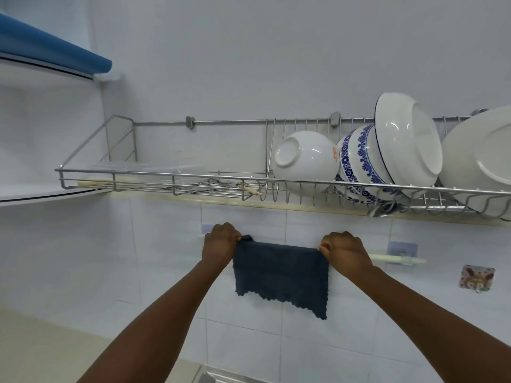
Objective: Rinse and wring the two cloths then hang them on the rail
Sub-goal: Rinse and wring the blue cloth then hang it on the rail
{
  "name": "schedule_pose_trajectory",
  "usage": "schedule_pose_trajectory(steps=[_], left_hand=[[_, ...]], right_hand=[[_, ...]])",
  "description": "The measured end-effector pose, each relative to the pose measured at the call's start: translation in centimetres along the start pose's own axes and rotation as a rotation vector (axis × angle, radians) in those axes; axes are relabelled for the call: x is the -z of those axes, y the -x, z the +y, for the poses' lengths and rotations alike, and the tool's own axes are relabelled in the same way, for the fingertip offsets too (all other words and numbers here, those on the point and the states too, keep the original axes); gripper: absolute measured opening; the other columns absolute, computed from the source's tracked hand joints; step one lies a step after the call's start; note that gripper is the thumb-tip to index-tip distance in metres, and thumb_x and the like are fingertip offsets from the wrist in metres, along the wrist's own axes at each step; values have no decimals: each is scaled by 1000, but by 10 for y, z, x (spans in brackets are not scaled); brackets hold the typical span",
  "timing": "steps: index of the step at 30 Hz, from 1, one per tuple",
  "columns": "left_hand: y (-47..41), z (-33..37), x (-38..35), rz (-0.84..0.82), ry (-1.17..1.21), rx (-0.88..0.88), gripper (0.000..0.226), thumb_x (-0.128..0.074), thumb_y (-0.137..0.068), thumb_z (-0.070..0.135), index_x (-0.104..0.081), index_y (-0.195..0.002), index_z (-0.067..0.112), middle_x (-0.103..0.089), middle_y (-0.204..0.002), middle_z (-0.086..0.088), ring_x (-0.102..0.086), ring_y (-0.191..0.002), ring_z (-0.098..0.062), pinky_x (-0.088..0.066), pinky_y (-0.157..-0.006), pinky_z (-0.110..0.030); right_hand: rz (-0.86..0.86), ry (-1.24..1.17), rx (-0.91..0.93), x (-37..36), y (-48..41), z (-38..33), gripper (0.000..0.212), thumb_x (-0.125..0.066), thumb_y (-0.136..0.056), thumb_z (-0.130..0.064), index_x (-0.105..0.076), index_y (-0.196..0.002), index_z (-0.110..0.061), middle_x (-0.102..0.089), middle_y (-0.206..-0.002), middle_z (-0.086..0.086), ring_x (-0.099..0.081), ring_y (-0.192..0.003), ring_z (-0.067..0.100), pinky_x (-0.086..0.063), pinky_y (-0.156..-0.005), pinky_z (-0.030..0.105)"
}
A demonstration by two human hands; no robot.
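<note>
A dark blue cloth point(282, 275) hangs spread flat in front of the white tiled wall, its zigzag lower edge slanting down to the right. My left hand point(221, 243) pinches its top left corner and my right hand point(345, 251) pinches its top right corner. Both hands are at the height of the cream rail point(398, 258), which runs along the wall behind them. Only the rail's right end and a short stub at the left show. I cannot tell whether the cloth lies over the rail or is held just in front of it. No second cloth is in view.
Just above the hands a metal dish rack point(193, 178) holds white bowls point(304, 158), a blue-patterned bowl point(359, 161) and a plate point(481, 158). An adhesive hook point(476, 277) sticks to the tiles at the right. The sink edge point(210, 378) shows at the bottom.
</note>
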State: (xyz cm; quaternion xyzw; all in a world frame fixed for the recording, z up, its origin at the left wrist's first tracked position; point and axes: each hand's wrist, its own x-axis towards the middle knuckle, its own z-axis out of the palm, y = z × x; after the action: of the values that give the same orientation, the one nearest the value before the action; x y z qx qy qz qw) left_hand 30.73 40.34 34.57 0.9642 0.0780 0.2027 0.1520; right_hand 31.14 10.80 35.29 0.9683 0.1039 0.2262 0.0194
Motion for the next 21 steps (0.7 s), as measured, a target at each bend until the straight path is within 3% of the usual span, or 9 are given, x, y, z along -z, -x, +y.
schedule_pose_trajectory(steps=[5,9,11,14,15,19,21], left_hand=[[-1,-7,-13,31,-287,-304,48,-69,-85,25,-50,-129,28,-52,-134,-5,-49,-121,-26,-43,-102,-38],[0,-12,-11,-59,-338,-264,25,-68,-84,27,-64,-109,24,-68,-110,-2,-62,-102,-23,-46,-95,-38],[-1,-28,-11,-14,-300,-338,20,-60,-90,20,-67,-108,19,-64,-104,-3,-56,-105,-23,-40,-101,-40],[0,-46,1,65,-374,-260,33,-63,-87,17,-60,-119,22,-59,-123,-4,-50,-120,-27,-38,-106,-40],[2,-51,3,101,-300,-245,41,-66,-84,13,-57,-122,26,-56,-129,-1,-47,-125,-26,-36,-106,-41],[7,-71,5,188,-216,-293,33,-71,-79,17,-55,-99,37,-63,-115,2,-57,-113,-24,-35,-102,-41],[10,-81,4,196,-265,-304,42,-68,-81,12,-52,-110,38,-58,-126,-1,-49,-124,-29,-27,-111,-48]], right_hand=[[-65,43,13,0,-3,2,32,-42,-95,-42,-69,-92,-25,-69,-93,1,-57,-83,20,-44,-72,31],[-98,19,42,-5,-1,1,31,-39,-96,-42,-68,-98,-30,-68,-99,0,-55,-89,21,-43,-75,33],[-91,-9,87,-4,1,-3,29,-38,-96,-37,-66,-94,-28,-67,-99,1,-52,-91,22,-42,-74,34],[-102,-61,158,-2,6,-15,26,-37,-97,-27,-62,-103,-26,-64,-108,2,-50,-101,25,-44,-84,40],[-108,-69,165,-4,6,-19,26,-36,-97,-25,-60,-106,-26,-63,-111,3,-50,-103,26,-44,-86,40],[-106,-88,163,-9,2,-29,26,-37,-98,-22,-55,-117,-20,-54,-123,6,-47,-108,26,-38,-88,38],[-102,-118,191,-9,2,-30,35,-38,-99,-24,-46,-132,-19,-47,-134,5,-43,-118,27,-37,-97,39]])
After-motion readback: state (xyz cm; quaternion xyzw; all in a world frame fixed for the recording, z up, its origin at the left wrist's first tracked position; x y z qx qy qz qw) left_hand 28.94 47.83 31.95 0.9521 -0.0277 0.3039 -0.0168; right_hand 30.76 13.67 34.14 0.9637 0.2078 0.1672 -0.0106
